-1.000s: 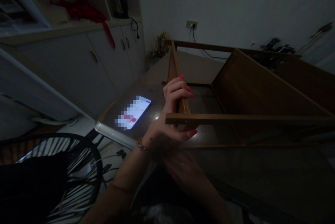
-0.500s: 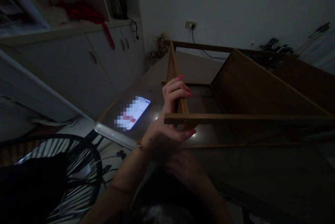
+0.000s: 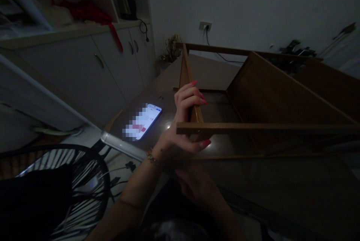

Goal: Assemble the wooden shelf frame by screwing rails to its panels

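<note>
My left hand (image 3: 187,111) is closed around the end board (image 3: 199,115) of a wooden shelf frame. Its fingers lie over the top edge, and the thumb is below the near rail (image 3: 267,127). A small metal fastener seems to sit in that rail close to its left end. Lower down, in deep shadow in front of the table edge, is my right hand (image 3: 198,184). Its fingers are too dark and blurred to read, and whether it holds anything is hidden. The frame lies on its side on the table, with an inner panel (image 3: 270,91) to the right.
A lit phone (image 3: 146,122) lies on the table (image 3: 168,79) left of my wrist, with small screw-like pieces (image 3: 161,97) beyond it. A black woven chair (image 3: 92,196) stands at lower left. Cabinets (image 3: 112,59) and a wall socket (image 3: 205,26) are behind.
My right hand has shifted and turned slightly in the shadow, its fingers drawn in from a more stretched pose. My left hand and the wooden frame have stayed put.
</note>
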The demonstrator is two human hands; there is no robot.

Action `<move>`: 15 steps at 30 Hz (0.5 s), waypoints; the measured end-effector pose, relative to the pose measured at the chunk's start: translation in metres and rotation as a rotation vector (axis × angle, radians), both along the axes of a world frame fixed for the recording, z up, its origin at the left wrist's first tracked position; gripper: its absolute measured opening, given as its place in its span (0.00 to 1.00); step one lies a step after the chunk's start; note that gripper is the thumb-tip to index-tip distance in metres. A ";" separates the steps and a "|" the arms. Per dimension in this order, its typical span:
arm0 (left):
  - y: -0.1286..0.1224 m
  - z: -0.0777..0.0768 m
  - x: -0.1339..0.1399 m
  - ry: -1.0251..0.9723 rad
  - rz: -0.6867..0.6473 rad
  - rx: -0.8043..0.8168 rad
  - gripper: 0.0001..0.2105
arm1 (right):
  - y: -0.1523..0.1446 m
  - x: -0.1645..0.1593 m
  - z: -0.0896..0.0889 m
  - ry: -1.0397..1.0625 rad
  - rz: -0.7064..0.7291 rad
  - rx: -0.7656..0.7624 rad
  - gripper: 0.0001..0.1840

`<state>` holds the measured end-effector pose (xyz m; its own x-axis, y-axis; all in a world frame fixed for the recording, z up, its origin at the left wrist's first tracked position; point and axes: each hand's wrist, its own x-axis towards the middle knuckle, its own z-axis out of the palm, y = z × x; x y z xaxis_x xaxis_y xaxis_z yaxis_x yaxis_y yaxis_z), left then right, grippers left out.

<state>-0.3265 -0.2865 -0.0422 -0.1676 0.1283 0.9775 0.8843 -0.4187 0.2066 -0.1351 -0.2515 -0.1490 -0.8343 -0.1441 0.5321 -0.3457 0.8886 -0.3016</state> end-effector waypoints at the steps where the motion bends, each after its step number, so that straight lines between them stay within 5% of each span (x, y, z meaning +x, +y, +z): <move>1: 0.000 0.000 0.000 -0.006 -0.008 0.003 0.38 | 0.000 0.000 0.000 -0.007 0.005 0.000 0.15; 15: 0.002 0.002 0.001 -0.011 -0.036 0.026 0.34 | 0.005 0.009 -0.013 -0.046 -0.007 0.148 0.19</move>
